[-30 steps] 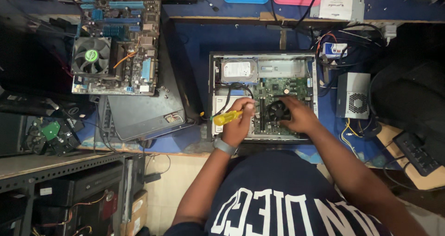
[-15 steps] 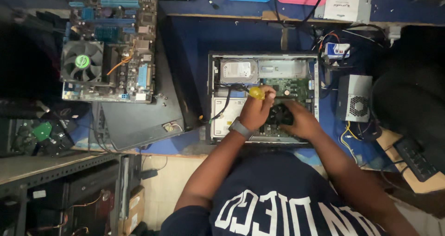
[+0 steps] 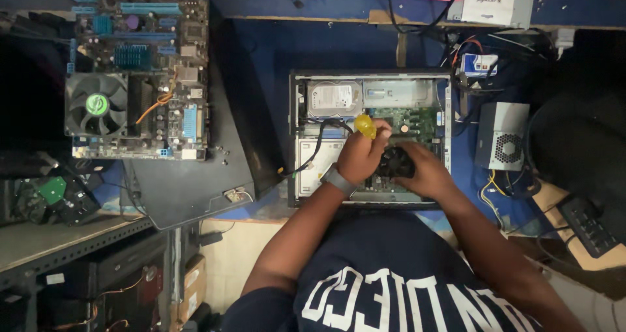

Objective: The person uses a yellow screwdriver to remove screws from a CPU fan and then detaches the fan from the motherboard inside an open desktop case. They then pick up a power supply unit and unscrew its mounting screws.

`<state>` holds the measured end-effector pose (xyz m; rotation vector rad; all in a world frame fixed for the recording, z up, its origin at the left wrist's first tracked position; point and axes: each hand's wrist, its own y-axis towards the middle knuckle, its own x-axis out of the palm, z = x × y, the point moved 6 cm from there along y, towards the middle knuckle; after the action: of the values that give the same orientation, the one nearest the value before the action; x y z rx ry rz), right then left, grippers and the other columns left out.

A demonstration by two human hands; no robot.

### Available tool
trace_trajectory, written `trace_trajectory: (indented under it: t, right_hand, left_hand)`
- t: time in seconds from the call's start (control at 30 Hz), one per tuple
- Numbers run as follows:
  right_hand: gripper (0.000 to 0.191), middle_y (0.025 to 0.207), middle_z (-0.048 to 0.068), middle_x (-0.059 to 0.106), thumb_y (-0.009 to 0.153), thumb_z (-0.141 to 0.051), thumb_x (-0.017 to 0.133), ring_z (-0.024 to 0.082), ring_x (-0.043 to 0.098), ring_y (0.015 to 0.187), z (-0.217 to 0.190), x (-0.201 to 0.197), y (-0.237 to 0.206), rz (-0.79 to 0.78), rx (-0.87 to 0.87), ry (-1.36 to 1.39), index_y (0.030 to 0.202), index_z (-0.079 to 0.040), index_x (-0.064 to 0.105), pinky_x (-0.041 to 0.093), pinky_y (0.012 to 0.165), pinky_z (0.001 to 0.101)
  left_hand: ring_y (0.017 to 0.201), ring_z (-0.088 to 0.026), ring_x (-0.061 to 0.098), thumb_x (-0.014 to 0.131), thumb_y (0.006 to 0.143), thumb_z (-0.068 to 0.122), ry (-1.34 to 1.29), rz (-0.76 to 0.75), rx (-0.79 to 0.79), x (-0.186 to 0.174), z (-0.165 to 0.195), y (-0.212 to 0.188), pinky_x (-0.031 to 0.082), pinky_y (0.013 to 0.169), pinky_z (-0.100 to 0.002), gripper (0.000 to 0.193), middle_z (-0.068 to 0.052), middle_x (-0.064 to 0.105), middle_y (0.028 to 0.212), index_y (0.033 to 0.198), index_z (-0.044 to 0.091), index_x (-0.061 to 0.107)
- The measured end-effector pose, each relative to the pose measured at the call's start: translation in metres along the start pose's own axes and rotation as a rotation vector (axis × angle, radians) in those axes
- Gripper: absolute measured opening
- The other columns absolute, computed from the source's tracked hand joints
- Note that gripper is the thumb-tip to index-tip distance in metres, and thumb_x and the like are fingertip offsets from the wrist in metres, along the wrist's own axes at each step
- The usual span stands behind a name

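Over the open computer case (image 3: 370, 77) on the blue worktop (image 3: 274, 51), my left hand (image 3: 360, 156) was closed around a yellow-handled screwdriver (image 3: 364, 126), its handle sticking up just above the black cooler fan (image 3: 395, 163). My right hand (image 3: 427, 169) cupped that fan's right side, fingers curled against it. Left of the case lay a bare motherboard (image 3: 140, 77).
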<state>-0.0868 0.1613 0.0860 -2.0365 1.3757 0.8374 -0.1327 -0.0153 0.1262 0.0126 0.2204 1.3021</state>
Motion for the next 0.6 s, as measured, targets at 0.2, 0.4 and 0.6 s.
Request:
trace_trajectory:
  t: [0.2, 0.4, 0.6]
  right_hand:
    - [0.089, 0.133, 0.022, 0.061, 0.058, -0.020, 0.092, 0.041, 0.061, 0.121, 0.001, -0.001, -0.002, 0.002, 0.023, -0.025, 0.137, -0.004, 0.054, 0.050, 0.100, 0.0453]
    - [0.086, 0.132, 0.020, 0.061, 0.059, -0.021, 0.091, 0.039, 0.062, 0.120, 0.006, 0.003, -0.002, -0.029, 0.069, -0.021, 0.136, -0.005, 0.054, 0.052, 0.099, 0.0441]
    - [0.088, 0.131, 0.020, 0.061, 0.059, -0.023, 0.091, 0.040, 0.060, 0.121, 0.009, 0.005, -0.003, -0.007, 0.009, -0.030, 0.136, -0.004, 0.054, 0.051, 0.101, 0.0451]
  left_hand:
    - [0.074, -0.023, 0.071, 0.054, 0.107, 0.021, -0.005, 0.013, -0.010, -0.003, 0.002, 0.001, 0.054, 0.069, -0.035, 0.018, -0.010, 0.067, 0.081, 0.108, 0.006, 0.063]
    - [0.073, -0.021, 0.071, 0.055, 0.107, 0.021, -0.047, 0.023, -0.046, -0.001, -0.004, 0.001, 0.055, 0.068, -0.034, 0.018, -0.011, 0.068, 0.083, 0.110, 0.005, 0.063]
    - [0.090, -0.029, 0.073, 0.054, 0.106, 0.021, 0.023, -0.013, 0.049, 0.009, -0.012, 0.004, 0.056, 0.079, -0.039, 0.025, -0.016, 0.070, 0.098, 0.119, 0.000, 0.059]
